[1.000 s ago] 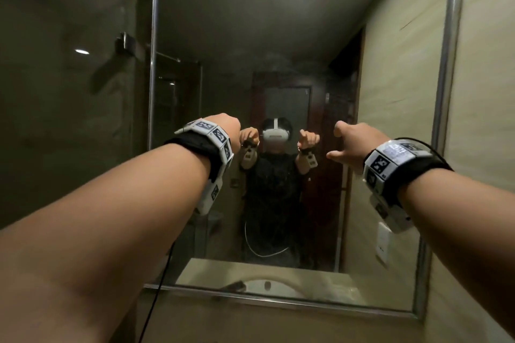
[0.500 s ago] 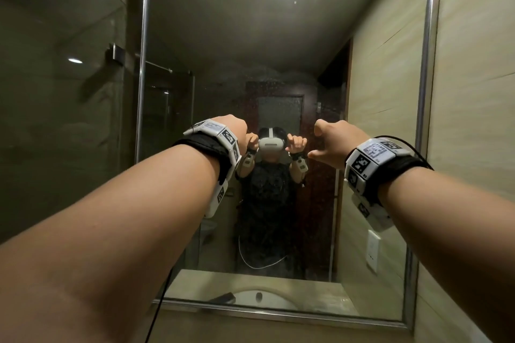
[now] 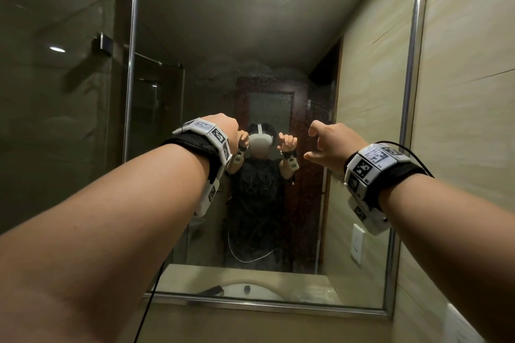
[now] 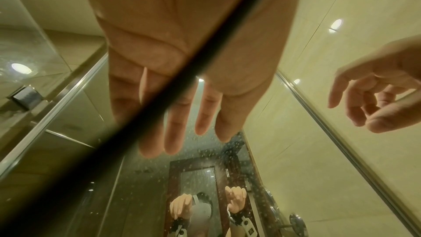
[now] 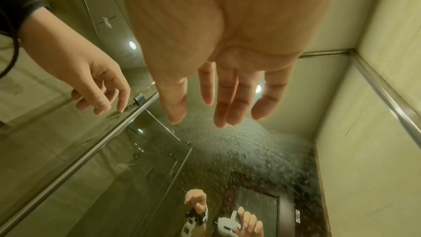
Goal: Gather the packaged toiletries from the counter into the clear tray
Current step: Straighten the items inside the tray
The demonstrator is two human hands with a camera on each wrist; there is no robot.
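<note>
No packaged toiletries and no clear tray show in any view. Both arms are raised in front of the wall mirror [image 3: 264,64]. My left hand [image 3: 225,131] hangs at mirror height with relaxed fingers [image 4: 173,132] and holds nothing. My right hand [image 3: 331,145] is level with it, a short way to its right, with loosely curled fingers [image 5: 221,107], and is also empty. Each wrist view shows the other hand too: the right hand [image 4: 373,100] and the left hand [image 5: 98,86]. A black cable [image 4: 182,82] crosses the left palm.
The mirror reflects a person with both hands raised, a counter [image 3: 301,281] and a white basin [image 3: 250,291] below. A glass shower panel [image 3: 55,120] stands on the left, and a beige tiled wall [image 3: 468,92] on the right. A black cable [image 3: 147,309] hangs under the left arm.
The head view has tilted upward, bringing ceiling lights into sight. Both hands stay raised and empty; the right hand has drifted slightly left.
</note>
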